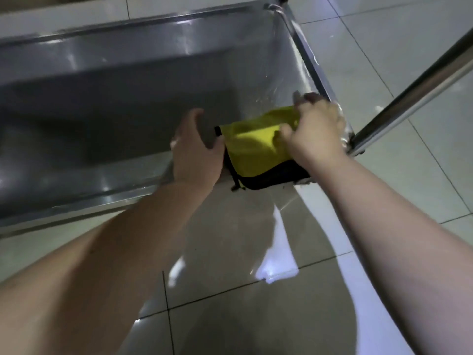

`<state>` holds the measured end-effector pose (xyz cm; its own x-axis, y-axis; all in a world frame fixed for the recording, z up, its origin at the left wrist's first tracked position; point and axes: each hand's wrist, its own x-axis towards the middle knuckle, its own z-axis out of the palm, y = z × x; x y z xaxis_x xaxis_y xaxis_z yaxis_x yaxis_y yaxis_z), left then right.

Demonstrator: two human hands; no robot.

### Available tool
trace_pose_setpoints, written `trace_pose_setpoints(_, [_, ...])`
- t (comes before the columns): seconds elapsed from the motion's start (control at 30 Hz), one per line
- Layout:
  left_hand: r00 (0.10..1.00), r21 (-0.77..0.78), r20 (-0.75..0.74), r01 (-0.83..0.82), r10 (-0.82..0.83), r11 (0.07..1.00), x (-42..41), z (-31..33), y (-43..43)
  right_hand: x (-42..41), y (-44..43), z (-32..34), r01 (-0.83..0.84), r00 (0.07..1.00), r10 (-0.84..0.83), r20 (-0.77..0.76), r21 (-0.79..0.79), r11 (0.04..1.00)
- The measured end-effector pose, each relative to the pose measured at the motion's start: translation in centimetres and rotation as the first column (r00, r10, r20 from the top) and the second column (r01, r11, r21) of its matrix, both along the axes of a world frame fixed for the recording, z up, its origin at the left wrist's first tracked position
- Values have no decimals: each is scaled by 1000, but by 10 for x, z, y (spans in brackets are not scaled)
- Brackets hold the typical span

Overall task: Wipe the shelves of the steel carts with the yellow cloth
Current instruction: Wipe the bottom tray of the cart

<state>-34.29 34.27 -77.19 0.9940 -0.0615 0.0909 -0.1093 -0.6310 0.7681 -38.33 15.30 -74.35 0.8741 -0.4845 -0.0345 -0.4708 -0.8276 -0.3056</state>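
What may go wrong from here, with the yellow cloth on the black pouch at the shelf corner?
1. The right hand grips the yellow cloth, which lies on the black zipped pouch at the near rim of the steel cart shelf; a pull may drag the pouch onto the tiled floor.
2. The round steel post stands close to that hand; the knuckles may strike it.

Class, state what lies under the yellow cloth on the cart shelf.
A black pouch, only its near and left edges showing. The yellow cloth and right hand cover the rest.

Dim, soft, glare on steel
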Motion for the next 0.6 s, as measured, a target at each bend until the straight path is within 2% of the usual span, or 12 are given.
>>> trace_pose_setpoints(0.07, [992,187,96,64,-83,980,7,-9,20,6,25,-11,-70,994,67,-81,-34,997])
trace_pose_setpoints(0.13, [975,439,103,133,-197,889,15,-17,41,7,48,-27,-107,973,90,-212,-70,992])
trace_pose_setpoints(0.2, [957,565,115,156,-265,810,18,-22,54,3,58,-42,-135,963,102,-249,-120,984])
trace_pose_setpoints(0.3, [961,603,118,129,-248,787,17,-24,59,4,29,-51,-140,969,105,-224,-147,979])
trace_pose_setpoints(0.43, [975,637,94,95,-200,765,20,-32,57,21,-33,-44,-11,937,-32,-348,-119,993])
trace_pose_setpoints(0.53, [978,672,60,109,-200,733,22,-36,56,41,-18,-46,48,932,-94,-351,-139,989])
trace_pose_setpoints(0.6, [979,693,36,120,-200,711,23,-36,57,49,22,-49,-51,954,8,-301,-134,990])
